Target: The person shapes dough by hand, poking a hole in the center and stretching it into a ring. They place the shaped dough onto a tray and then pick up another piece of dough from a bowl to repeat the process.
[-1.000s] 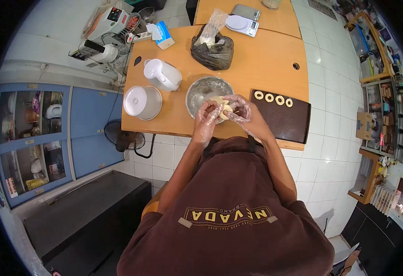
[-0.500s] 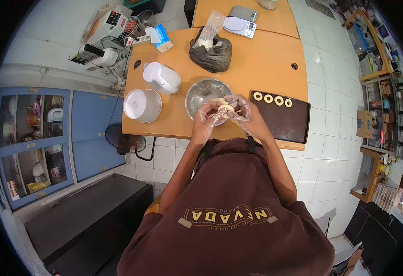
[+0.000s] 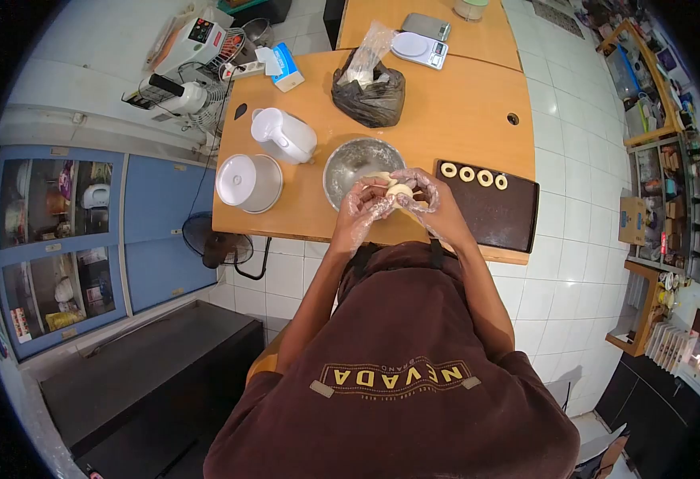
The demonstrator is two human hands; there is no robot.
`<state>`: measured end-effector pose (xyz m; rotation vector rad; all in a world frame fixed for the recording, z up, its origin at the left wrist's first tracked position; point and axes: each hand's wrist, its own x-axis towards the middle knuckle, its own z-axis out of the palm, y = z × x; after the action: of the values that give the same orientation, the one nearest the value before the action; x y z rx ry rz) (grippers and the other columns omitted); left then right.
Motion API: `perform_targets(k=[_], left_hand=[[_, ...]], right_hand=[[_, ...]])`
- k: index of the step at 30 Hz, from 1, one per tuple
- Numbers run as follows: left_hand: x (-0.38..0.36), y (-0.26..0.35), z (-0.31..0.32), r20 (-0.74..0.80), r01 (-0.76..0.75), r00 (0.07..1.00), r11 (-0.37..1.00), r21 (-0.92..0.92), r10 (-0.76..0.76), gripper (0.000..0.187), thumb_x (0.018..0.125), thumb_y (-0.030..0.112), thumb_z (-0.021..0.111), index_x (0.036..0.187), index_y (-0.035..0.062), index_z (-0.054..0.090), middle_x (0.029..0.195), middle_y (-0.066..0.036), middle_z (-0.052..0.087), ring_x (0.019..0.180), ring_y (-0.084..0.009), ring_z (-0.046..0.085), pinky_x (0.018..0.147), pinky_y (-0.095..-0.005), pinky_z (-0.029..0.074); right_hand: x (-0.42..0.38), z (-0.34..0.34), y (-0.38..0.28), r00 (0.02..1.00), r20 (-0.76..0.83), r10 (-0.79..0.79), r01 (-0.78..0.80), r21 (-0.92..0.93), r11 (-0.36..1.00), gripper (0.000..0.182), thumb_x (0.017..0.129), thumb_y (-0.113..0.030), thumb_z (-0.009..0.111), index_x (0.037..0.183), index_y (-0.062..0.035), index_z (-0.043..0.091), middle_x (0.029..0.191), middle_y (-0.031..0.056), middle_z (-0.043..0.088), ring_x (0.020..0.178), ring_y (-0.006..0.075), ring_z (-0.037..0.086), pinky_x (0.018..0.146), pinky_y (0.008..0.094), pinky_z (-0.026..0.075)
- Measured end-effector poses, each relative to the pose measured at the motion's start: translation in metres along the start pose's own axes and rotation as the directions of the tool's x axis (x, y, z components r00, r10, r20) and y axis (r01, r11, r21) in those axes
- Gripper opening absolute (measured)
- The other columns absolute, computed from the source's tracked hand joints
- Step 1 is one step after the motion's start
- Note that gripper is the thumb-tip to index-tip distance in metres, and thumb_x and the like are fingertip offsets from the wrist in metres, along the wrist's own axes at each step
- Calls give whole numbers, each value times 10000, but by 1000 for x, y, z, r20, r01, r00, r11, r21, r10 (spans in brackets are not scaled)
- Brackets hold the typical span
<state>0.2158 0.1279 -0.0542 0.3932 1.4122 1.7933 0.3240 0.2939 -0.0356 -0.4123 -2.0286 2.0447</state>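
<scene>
Both hands meet at the near right edge of a steel mixing bowl [image 3: 342, 172] with floury smears inside. My left hand [image 3: 359, 209] is curled, its fingertips closed on a pale piece of dough [image 3: 400, 191]. From the other side my right hand [image 3: 430, 203] pinches the same dough, thumb and fingers around it. White smears cover both hands. Another pale strip shows just above the dough, between the fingertips. To the right, a dark baking tray [image 3: 489, 215] bears a row of several dough rings [image 3: 467, 173] along its far edge.
On the wooden table [image 3: 462, 104] stand a white lidded tub [image 3: 249, 183], a white pitcher [image 3: 283, 136], a black plastic bag [image 3: 369, 96], a blue-and-white carton [image 3: 287, 68] and a kitchen scale [image 3: 419, 48]. A black fan [image 3: 216, 241] is beside the table at left.
The dough between my fingertips showed a ring-like curve and now looks rounder and more compact. My fingers have shifted slightly around it, while the tray and its rings are unchanged.
</scene>
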Motion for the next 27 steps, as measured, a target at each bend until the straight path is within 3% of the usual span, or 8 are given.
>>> perform_targets(k=[5,8,11,14,17,20,23,27], left_hand=[[0,12,-6,92,3,996,988,156,-18,394,971,114,711,1327,-14,599,1107,-69,687,951,-108,626,825,-270,515],[0,0,-15,91,5,996,971,239,-27,313,1003,145,663,1269,-15,623,1186,-82,673,1072,-145,643,899,-303,533],[0,-15,-18,104,-87,992,981,171,70,323,973,90,657,1269,-32,619,1067,-54,679,904,-99,602,823,-268,504],[-1,-2,-12,99,17,994,972,234,-41,302,984,97,654,1250,-40,615,1048,-45,674,893,-93,594,825,-267,502],[0,-4,-15,67,32,997,980,199,-46,261,1004,99,637,1230,-30,618,1039,-45,675,886,-97,603,819,-272,510],[1,-7,-13,24,103,995,994,-37,-102,244,1018,110,644,1226,-15,618,1059,-58,683,890,-111,623,806,-281,521],[1,-21,-19,17,164,986,967,-196,-164,390,1022,185,665,1338,-6,543,1233,-87,658,1125,-184,644,910,-357,539],[-3,-9,-8,-35,142,988,978,-155,-149,335,983,141,729,1265,0,615,1100,-71,686,968,-121,643,792,-274,527]], right_hand=[[0,-2,5,1000,-6,-12,12,16,1000,355,948,-53,727,1296,-50,660,1084,72,721,973,138,653,920,337,527],[-1,0,9,999,-43,-19,21,65,998,358,949,-41,723,1300,-50,657,1055,73,706,982,131,645,925,333,529],[-2,6,12,999,-52,-2,6,78,997,361,953,-36,718,1308,-51,654,1027,61,679,977,126,638,925,323,532],[-3,10,6,1000,-31,2,0,69,998,364,956,-36,716,1313,-49,648,1022,46,659,968,127,635,920,315,536],[-3,10,7,999,-2,38,-37,59,998,384,951,-36,719,1326,-52,638,1036,39,656,960,128,632,911,317,536],[-2,7,5,994,74,81,-87,80,993,408,944,-34,722,1340,-57,627,1030,43,661,964,127,627,904,321,532],[0,6,4,999,39,37,-39,38,999,421,938,-34,725,1345,-56,622,1026,47,666,960,126,625,904,322,525],[0,5,-1,999,23,34,-35,37,999,417,939,-33,725,1343,-53,624,1023,50,671,961,122,623,916,320,519]])
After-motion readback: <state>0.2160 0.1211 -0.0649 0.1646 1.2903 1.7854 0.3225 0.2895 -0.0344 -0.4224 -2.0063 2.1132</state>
